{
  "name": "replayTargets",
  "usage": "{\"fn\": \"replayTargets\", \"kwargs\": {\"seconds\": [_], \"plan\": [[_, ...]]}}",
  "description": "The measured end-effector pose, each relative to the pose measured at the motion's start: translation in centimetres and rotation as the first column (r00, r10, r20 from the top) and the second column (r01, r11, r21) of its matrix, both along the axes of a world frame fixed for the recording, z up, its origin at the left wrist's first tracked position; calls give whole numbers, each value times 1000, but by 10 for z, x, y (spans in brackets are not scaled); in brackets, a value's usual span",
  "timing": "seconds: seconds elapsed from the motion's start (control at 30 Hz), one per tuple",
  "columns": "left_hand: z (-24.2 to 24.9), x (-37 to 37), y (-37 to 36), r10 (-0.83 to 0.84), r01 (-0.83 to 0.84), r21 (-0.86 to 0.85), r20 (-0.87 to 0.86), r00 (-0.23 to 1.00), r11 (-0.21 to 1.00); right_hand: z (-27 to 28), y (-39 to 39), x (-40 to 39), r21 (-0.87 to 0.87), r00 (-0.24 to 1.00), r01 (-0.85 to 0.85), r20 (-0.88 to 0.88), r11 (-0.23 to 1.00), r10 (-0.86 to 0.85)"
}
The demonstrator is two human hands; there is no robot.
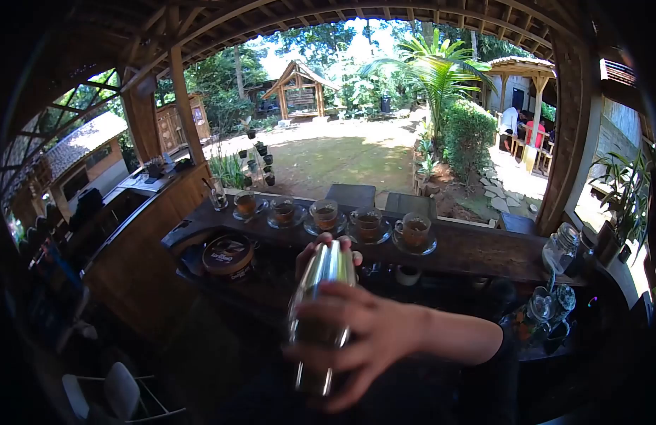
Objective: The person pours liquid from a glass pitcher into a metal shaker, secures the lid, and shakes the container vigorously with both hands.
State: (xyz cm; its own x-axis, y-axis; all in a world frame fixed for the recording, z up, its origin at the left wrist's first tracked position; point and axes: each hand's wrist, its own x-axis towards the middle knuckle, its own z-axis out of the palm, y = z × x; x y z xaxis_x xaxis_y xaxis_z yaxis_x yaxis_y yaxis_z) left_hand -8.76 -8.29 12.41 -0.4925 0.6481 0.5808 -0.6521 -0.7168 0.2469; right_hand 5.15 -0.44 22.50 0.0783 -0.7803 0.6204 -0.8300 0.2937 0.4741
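A shiny metal cocktail shaker (pixel 329 265) is held tilted in front of me, between both hands. My right hand (pixel 363 326) wraps round its lower body, the fingers spread across the metal and slightly blurred. My left hand (pixel 305 259) grips the far end of the shaker; only some fingertips show, the rest being hidden behind it. Just beyond, several glass cups of brown drink stand in a row on saucers along the dark wooden counter (pixel 477 248). The middle cup (pixel 324 214) is closest to the shaker's far end.
A round brown tub (pixel 229 255) sits on a lower shelf at the left. An empty-looking glass (pixel 218 195) stands at the counter's left end. Glass jars (pixel 560 248) are at the right. A white chair (pixel 121 389) is at lower left; people (pixel 533 133) sit outside under a shelter.
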Motion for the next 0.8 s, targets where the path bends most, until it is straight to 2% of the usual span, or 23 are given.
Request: {"fn": "replayTargets", "kwargs": {"seconds": [0.03, 0.07, 0.1, 0.13, 0.2, 0.23, 0.27, 0.3, 0.33, 0.37, 0.43, 0.47, 0.5, 0.53, 0.57, 0.63, 0.67, 0.7, 0.73, 0.77, 0.8], "plan": [[-8, -4, -10, 85, -70, -146, 99, 992, 987, -3, 6, -25, -80, 999, 30, 17, 996, -29], [-15, -9, -20, 174, -114, -299, 182, 968, 947, -10, 7, -50, -272, 981, 136, 169, 952, -92], [-16, -2, -26, 383, -335, -326, 94, 919, 884, -16, 1, -67, -431, 937, 259, 329, 864, -117], [-15, 6, -27, 570, -539, -328, 1, 821, 776, -16, -9, -72, -435, 940, 241, 328, 867, -97], [-1, 10, -17, 841, -849, -236, -171, 514, 472, -5, -24, -77, -343, 962, 145, 267, 928, -52], [1, -12, -31, 596, -604, -23, -134, 792, 797, 0, -36, -73, -178, 994, 52, 103, 983, -34], [3, -33, -46, 159, -144, 109, -143, 977, 984, -1, -54, -56, -64, 997, 75, -8, 995, -75], [5, -54, -60, -224, 244, 83, -193, 955, 966, -3, -70, -47, -22, 998, 0, -68, 1000, -2], [6, -52, -62, -220, 265, 181, -235, 947, 947, -7, -74, -41, 161, 997, 2, -71, 987, 9], [5, -49, -66, -213, 288, 273, -273, 938, 918, -7, -74, -51, 167, 997, -11, -74, 986, 24], [-20, -70, -76, -329, 323, 133, 24, 944, 937, -15, -71, -78, 32, 995, -102, -13, 994, 102], [-22, -69, -87, -323, 317, 129, 35, 946, 940, -21, -64, -96, -27, 1000, 0, 3, 1000, 1], [-20, -65, -97, -270, 265, 59, 132, 954, 963, -36, -57, -115, -189, 976, 79, 213, 979, -38], [-14, -60, -106, -209, 217, -14, 220, 953, 976, -36, -62, -125, -390, 925, 186, 378, 902, -27], [-5, -57, -113, -142, 177, -94, 294, 945, 980, -36, -64, -130, -525, 914, 202, 405, 827, 33], [14, -57, -122, 0, 118, -265, 406, 914, 957, -24, -73, -115, -347, 973, 34, 228, 937, 49], [16, -58, -125, 81, 95, -349, 459, 885, 932, -16, -90, -106, -227, 993, -115, -37, 967, 109], [-3, -79, -125, -96, 95, -77, -9, 995, 992, -9, -101, -84, -109, 986, -158, -71, 981, 151], [11, -70, -126, -82, 94, 58, -180, 980, 994, -19, -110, -70, -8, 976, -113, -191, 994, 109], [27, -62, -127, -45, 117, 193, -343, 938, 974, -19, -108, -71, -12, 976, -111, -189, 994, 107], [29, -62, -126, 13, 73, 229, -355, 935, 971, -15, -103, -73, 18, 981, -133, -138, 991, 134]]}}
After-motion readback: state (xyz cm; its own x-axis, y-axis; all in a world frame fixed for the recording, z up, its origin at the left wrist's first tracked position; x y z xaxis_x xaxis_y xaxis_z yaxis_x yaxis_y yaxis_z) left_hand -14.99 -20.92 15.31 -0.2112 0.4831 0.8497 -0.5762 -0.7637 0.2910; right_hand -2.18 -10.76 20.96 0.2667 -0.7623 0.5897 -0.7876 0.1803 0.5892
